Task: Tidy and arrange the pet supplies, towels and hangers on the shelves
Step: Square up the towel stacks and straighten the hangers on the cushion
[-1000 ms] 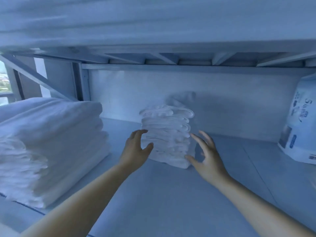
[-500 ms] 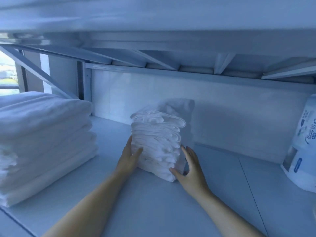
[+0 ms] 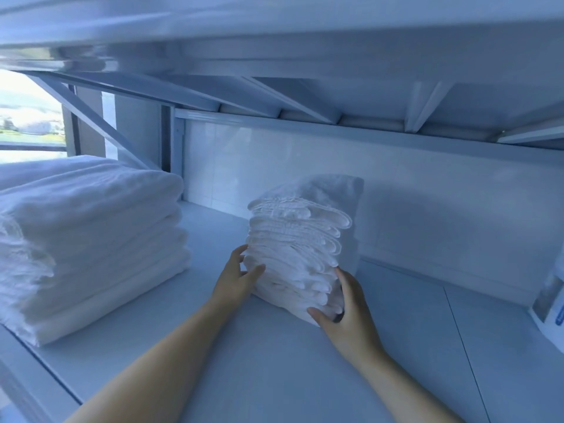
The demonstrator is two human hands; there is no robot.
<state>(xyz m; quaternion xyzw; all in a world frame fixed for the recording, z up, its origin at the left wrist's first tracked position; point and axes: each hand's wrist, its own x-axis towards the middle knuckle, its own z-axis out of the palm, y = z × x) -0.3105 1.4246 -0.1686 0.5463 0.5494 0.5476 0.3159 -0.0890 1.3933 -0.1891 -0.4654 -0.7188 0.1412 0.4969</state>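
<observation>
A small stack of folded white towels (image 3: 297, 254) stands in the middle of the white shelf (image 3: 274, 367), leaning a little to the right. My left hand (image 3: 236, 279) presses straight fingers against the stack's left side, low down. On the other side, my right hand (image 3: 348, 312) lies flat against the lower right corner, with its thumb at the front bottom edge. A big pile of folded white bath towels (image 3: 91, 239) sits on the shelf at the left.
A white and blue pack (image 3: 549, 303) stands at the right edge. The shelf above (image 3: 274, 41), with its metal braces, hangs low overhead. A white back wall (image 3: 442, 209) closes the rear, and bare shelf lies in front of and right of the small stack.
Both hands moved in from open air and closed against the two sides of the small stack. The view has moved closer to the shelf.
</observation>
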